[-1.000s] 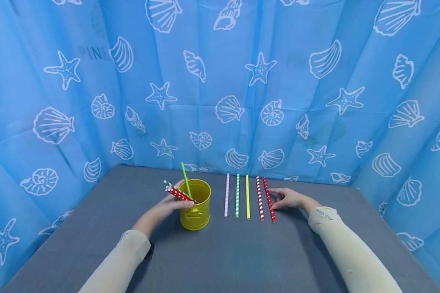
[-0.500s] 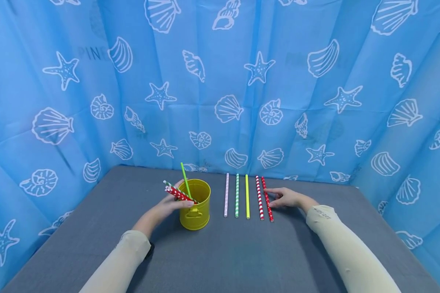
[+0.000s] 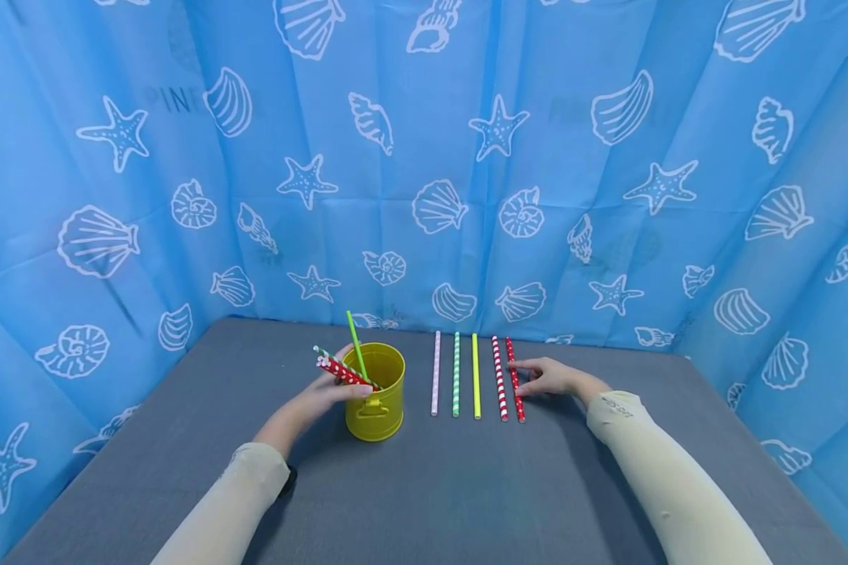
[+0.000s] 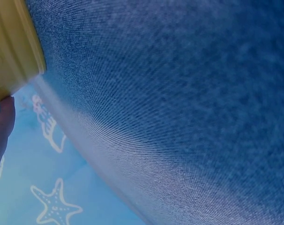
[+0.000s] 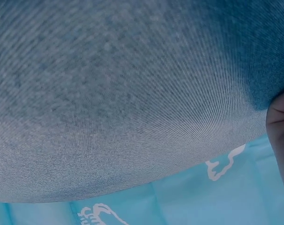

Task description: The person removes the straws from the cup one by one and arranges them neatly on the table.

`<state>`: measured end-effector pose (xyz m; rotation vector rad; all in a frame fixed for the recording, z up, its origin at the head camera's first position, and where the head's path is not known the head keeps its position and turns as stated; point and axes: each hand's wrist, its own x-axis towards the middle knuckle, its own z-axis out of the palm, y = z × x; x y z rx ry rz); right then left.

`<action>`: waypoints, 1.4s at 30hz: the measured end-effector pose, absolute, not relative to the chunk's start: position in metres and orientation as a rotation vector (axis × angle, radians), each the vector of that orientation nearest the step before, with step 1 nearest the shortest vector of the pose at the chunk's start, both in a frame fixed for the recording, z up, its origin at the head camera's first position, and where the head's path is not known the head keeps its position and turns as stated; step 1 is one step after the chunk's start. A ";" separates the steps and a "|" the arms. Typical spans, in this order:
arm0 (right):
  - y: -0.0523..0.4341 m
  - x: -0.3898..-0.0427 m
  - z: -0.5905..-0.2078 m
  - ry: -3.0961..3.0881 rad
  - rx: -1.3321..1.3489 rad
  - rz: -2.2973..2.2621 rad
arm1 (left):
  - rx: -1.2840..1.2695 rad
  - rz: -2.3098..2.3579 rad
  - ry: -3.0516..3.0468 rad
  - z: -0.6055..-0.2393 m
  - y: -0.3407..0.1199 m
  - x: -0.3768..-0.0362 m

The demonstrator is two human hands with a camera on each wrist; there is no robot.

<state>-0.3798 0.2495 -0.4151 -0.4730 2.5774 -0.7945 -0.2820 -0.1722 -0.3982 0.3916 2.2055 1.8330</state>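
From the head view, your left hand (image 3: 323,399) gripped a bundle of red-and-white and green-striped straws (image 3: 342,370), fingers curled round them, their lower ends inside the yellow metal bucket (image 3: 375,391); a plain green straw (image 3: 356,346) stood tilted in the same bucket. The bucket sat on the grey worktop (image 3: 424,486), left of centre and toward the far edge. Your right hand (image 3: 550,378) lay with fingers extended, fingertips touching the red polka-dot straw (image 3: 514,379). That straw was the rightmost of five lying side by side, pointing at the far edge: a pale pink straw (image 3: 435,372), a green-striped straw (image 3: 456,373), a yellow straw (image 3: 476,375), a red-striped straw (image 3: 498,377), then the dotted one.

From the left wrist, you showed only the bucket's wall (image 4: 13,47) and a fingertip (image 4: 3,123) beside it, over grey cloth.

From the right wrist, only a sliver of finger (image 5: 281,136) showed at the frame's edge above the worktop.
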 end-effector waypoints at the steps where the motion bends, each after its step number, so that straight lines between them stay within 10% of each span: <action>1: 0.250 -0.380 -0.415 2.575 -0.468 -0.797 | 0.384 1.827 2.215 -0.398 -0.172 -0.282; 42: 0.189 -0.320 -0.345 2.542 -0.746 -1.502 | 0.347 1.844 2.256 -0.400 -0.170 -0.280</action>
